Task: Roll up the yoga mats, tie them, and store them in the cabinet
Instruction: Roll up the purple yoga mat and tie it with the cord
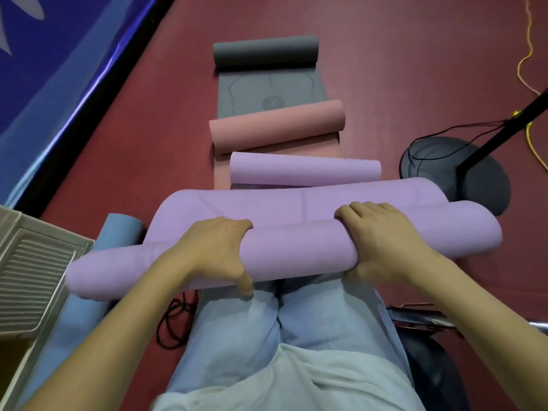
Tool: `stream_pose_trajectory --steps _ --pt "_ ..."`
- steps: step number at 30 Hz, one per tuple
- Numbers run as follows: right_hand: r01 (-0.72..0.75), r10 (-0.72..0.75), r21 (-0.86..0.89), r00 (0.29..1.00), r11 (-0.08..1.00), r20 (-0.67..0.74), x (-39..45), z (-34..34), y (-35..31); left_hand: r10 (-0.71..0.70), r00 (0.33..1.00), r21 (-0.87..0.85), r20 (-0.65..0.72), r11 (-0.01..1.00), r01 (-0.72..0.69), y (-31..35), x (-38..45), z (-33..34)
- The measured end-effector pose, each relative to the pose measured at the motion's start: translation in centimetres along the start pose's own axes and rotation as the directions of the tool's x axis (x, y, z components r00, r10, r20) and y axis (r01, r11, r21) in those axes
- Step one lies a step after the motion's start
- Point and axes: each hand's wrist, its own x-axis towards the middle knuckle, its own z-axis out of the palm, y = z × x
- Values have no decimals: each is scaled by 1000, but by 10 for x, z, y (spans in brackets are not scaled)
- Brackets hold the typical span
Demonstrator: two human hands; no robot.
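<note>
Red floor [385, 69], purple mat roll [296, 250], fingers [234, 225] of both hands curled over it

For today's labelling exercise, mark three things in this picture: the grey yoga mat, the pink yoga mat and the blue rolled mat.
Grey yoga mat [266, 51]: head view, middle of its rolled far end.
Pink yoga mat [277, 124]: head view, middle of its rolled part.
Blue rolled mat [118, 232]: head view, upper end beside the purple roll.

Three part-rolled mats [275, 126] lie in a row beyond the lap-held roll [296, 250] — another mat [115, 232] to its left.
</note>
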Motion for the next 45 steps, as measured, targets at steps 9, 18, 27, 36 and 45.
stream_pose_trajectory --steps 9,18,27,36,45 --pt "-68 7 158 934 985 357 38 -29 15 111 963 -195 -247 967 -162 -5 0 -2" --pt "-194 -70 340 773 920 630 83 -36 32 138 942 372 -306 928 -15 26 0 8" --pt "-213 25 313 860 926 509 66 -35 29 94 909 375 -407 924 72 19 25 19" --pt "-32 27 56 995 998 91 50 -22 16 32 999 106 -28 994 -29 4 53 -44" --pt "-49 52 -35 996 998 70 59 -19 15 3 1000 42 -28 999 -2 1 60 -41"
